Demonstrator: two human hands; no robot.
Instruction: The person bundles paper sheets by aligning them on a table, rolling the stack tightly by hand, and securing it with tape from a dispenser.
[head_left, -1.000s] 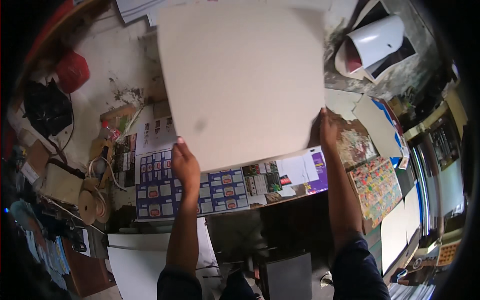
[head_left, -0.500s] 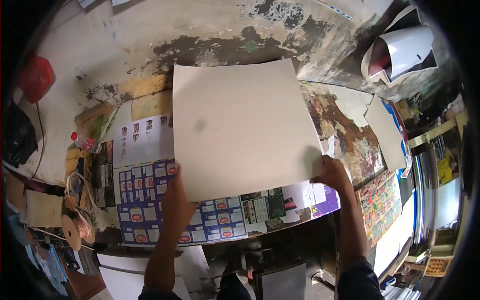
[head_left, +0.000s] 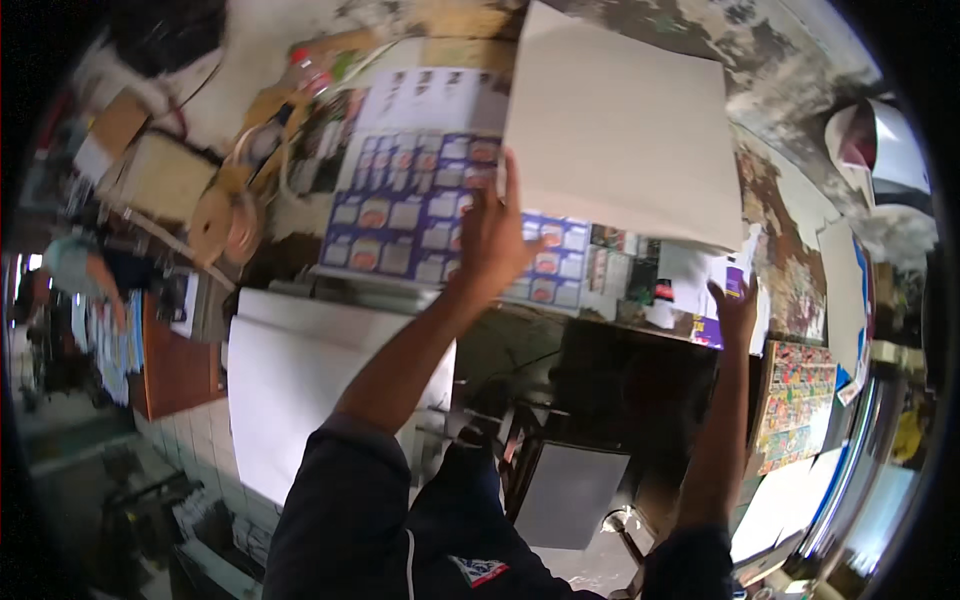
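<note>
A large plain beige board lies at the back of the worktable, over several printed sheets. My left hand is by its lower left corner, fingers spread, with the fingertips at or very near the board's edge; contact is hard to tell. Beneath that hand is a purple printed sheet with repeated label shapes. My right hand is just below the board's lower right corner, apart from it, fingers parted and holding nothing. It hovers over a white and purple printed piece.
A large white sheet lies below the table's front edge, left of my legs. A wooden spool and a red-capped bottle sit at the left. Colourful printed sheets are at the right. A blurred person appears far left.
Both hands have let go of the beige board, which now rests further down on the table. My view has swung left and downward, showing more floor and the white sheet.
</note>
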